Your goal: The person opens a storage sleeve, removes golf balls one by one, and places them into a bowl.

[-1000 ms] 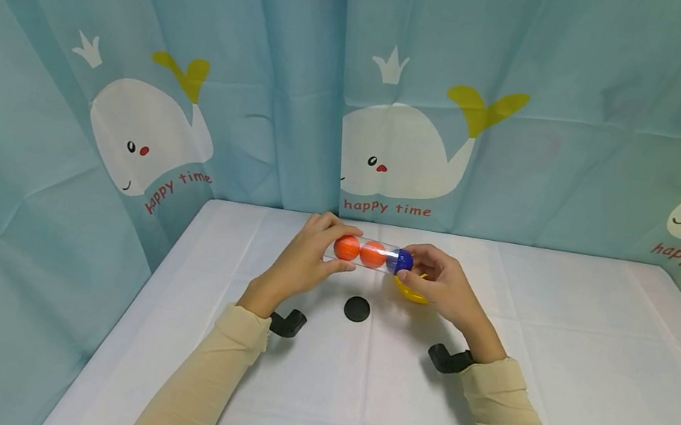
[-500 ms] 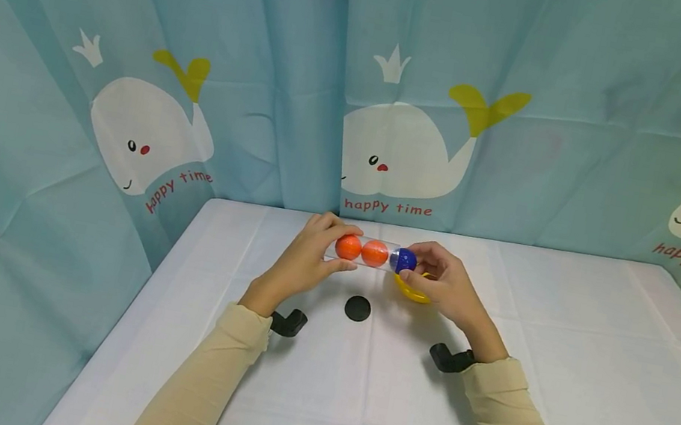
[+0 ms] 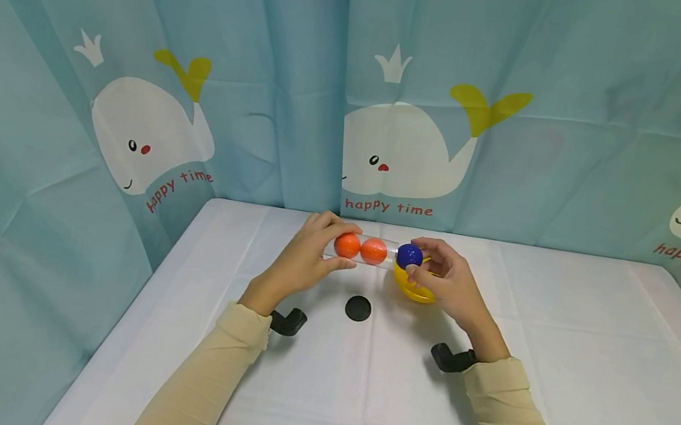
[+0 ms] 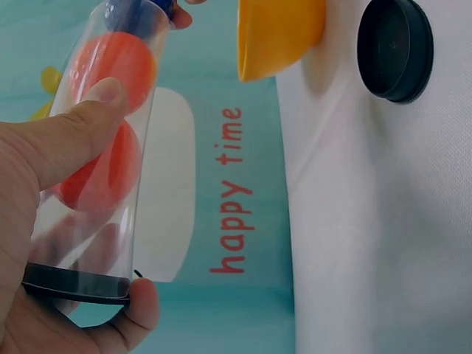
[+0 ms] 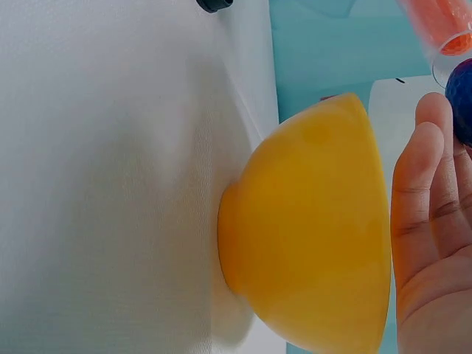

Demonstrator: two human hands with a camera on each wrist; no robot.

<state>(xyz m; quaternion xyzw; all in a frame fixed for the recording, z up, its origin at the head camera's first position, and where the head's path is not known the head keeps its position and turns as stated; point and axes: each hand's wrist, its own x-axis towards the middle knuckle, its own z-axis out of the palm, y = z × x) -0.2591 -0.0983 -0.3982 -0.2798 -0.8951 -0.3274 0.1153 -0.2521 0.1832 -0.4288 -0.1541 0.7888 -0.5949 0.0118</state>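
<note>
Head view, near to far, all placed against the bowl (image 3: 413,287). Nearest us: the sleeves, then the black cap (image 3: 358,308) flat on the table (image 3: 558,372), just left of the bowl and nearer us, so the tube's mouth is uncapped.

Left hand (image 3: 297,262) grasps the clear tube (image 3: 368,250) at its closed end, thumb over the wall in the left wrist view (image 4: 70,140). We see the tube held level, left of the bowl and above it, mouth toward the bowl.

Two orange balls (image 3: 360,248) sit inside. Blue ball (image 3: 409,256) is at the mouth, over the bowl's rim, pinched by the right hand (image 3: 447,284), fingers curled on it.

Our read: one ball is partway through the mouth and two are inside. Whether the bowl holds anything, we can't tell.

Whale curtain (image 3: 403,87) hangs behind.
</note>
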